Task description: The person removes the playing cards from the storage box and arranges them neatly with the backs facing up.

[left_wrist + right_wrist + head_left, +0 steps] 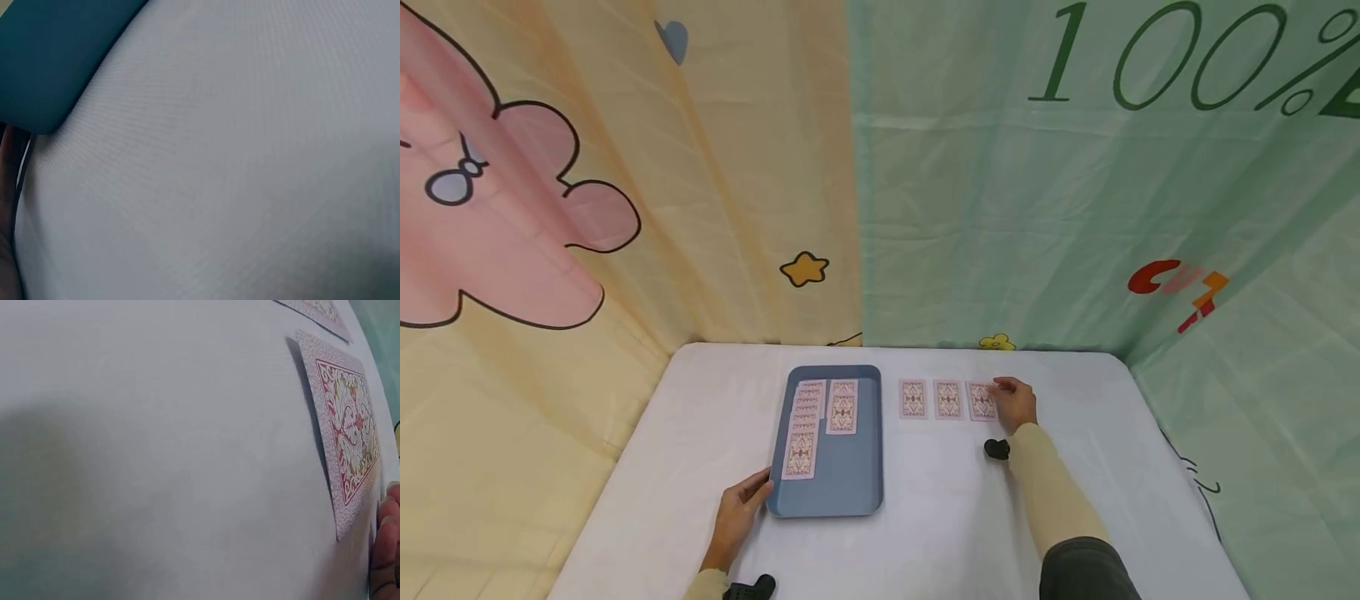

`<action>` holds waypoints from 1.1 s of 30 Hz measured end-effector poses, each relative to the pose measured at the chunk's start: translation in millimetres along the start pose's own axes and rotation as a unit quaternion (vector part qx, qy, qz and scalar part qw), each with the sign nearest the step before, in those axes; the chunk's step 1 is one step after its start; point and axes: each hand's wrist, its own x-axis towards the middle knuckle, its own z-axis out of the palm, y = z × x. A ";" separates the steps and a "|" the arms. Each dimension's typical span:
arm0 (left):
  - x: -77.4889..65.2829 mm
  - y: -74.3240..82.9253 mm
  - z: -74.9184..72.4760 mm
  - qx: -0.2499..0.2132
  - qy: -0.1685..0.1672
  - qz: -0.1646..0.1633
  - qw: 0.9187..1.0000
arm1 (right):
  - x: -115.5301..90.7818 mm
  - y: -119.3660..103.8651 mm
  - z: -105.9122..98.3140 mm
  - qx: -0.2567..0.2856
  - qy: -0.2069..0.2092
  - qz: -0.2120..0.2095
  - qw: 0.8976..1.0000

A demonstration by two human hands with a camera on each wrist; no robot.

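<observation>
yellow curtain (pixel 752 167) was hung at left, printed with pink figure (pixel 497 242), grey-blue heart (pixel 676 42) and orange star (pixel 804 269) | green curtain (pixel 940 208) was hung beside it, lettered "100%" (pixel 1066 52) | white-covered table (pixel 955 508) was set before both

Left hand (pixel 736 514) nearer, right hand (pixel 1017 404) farther forward

The head view is looking forward and down across the counter (pixel 940 500) from well back; the left wrist's is facing it and the tray (pixel 56 62) closely, the right's two cards (pixel 351 425), the head view sharing all.
</observation>
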 end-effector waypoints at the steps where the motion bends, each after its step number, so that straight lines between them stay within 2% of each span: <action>1: 0.6 0.0 -0.1 0.000 -0.003 -0.006 1.000 | -3.5 0.6 -0.4 0.000 0.004 -0.004 1.000; 6: 0.8 2.7 -1.5 -0.003 -0.018 -0.043 0.999 | -16.0 -1.7 1.9 0.000 0.008 -0.036 0.999; 8: 0.3 4.0 -2.3 -0.002 -0.020 -0.045 0.999 | -19.8 -4.9 4.6 0.003 0.003 -0.050 0.999; 17: 0.2 4.8 -2.3 -0.006 -0.025 -0.050 0.998 | -39.5 -21.3 23.6 0.025 -0.016 -0.074 0.997; 26: -0.9 5.7 -3.4 -0.006 -0.025 -0.049 0.998 | -54.2 -31.1 47.3 0.029 -0.033 -0.118 0.992; 33: -0.7 2.7 -2.4 -0.011 -0.026 -0.032 0.999 | -68.0 -42.6 71.8 0.053 -0.054 -0.160 0.984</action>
